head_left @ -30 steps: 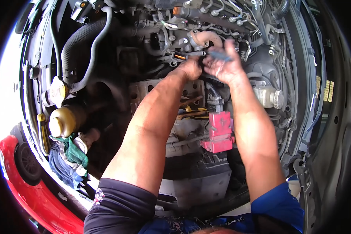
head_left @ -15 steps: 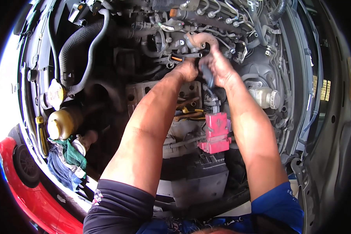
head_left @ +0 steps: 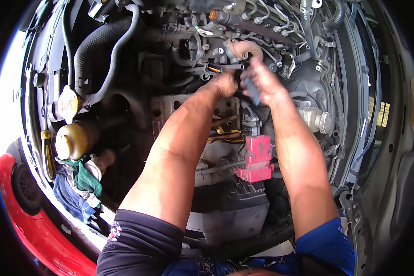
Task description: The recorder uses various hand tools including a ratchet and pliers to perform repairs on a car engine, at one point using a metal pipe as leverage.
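Note:
Over the engine, my left hand is closed, its knuckles facing up, just below a short metal rod or tube. Whatever its fingers grip is hidden. Close beside it, my right hand is smeared by motion, palm partly turned inward. A blue-grey elongated object lies along its palm and fingers; its kind is too blurred to make out. Just beyond my right fingers curves a rusty-brown metal elbow pipe. To the left of the rod is a black connector-like part with an orange inside.
Yellow-and-black-handled tools lie on the battery-tray area between my forearms, next to a red plastic cover. A yellow-handled screwdriver, a yellowed reservoir and crumpled rags sit at the left edge. A fluid reservoir stands right.
The view has shifted slightly. The blue-grey object in my right hand has tilted and moved a little. My left hand stays closed in nearly the same place by the rod.

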`<action>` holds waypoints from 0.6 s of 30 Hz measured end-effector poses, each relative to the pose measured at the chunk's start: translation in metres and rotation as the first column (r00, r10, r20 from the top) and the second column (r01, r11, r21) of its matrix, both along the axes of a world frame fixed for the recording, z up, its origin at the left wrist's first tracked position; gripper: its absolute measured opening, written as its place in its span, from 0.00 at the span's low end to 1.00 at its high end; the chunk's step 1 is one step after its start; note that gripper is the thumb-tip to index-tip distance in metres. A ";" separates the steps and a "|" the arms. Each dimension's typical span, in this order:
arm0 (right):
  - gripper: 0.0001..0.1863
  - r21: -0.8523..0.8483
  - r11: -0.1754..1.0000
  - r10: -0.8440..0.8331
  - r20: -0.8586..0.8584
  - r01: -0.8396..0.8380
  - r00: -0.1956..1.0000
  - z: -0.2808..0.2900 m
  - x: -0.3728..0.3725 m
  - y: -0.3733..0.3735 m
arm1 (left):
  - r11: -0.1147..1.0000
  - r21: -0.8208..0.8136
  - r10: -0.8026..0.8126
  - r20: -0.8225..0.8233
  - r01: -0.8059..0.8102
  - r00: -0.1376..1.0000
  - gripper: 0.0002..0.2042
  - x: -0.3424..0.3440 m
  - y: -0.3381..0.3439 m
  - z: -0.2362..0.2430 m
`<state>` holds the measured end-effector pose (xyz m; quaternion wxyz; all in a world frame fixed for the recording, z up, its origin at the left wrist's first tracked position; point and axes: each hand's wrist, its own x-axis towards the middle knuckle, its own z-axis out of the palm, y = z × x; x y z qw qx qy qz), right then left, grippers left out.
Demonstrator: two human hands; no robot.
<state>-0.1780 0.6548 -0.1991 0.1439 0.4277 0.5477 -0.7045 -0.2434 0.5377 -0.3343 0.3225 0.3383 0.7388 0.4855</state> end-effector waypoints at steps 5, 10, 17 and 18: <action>0.23 0.061 0.984 0.161 0.084 -0.166 0.983 0.004 -0.005 -0.019 | 1.000 -0.017 0.004 0.137 -0.002 0.991 0.16 -0.003 -0.006 -0.011; 0.10 0.270 0.945 0.177 0.062 -0.187 0.982 -0.001 0.006 -0.017 | 0.981 -0.174 -0.075 0.083 0.089 0.994 0.23 -0.007 -0.007 0.017; 0.23 0.424 0.850 0.289 0.118 -0.311 0.950 0.010 -0.008 -0.034 | 0.952 -0.306 0.029 0.090 -0.001 0.996 0.23 -0.006 -0.026 0.041; 0.23 0.459 0.797 0.344 0.188 -0.392 0.920 0.014 -0.012 -0.038 | 0.951 -0.310 0.033 0.088 -0.004 0.996 0.23 -0.006 -0.030 0.040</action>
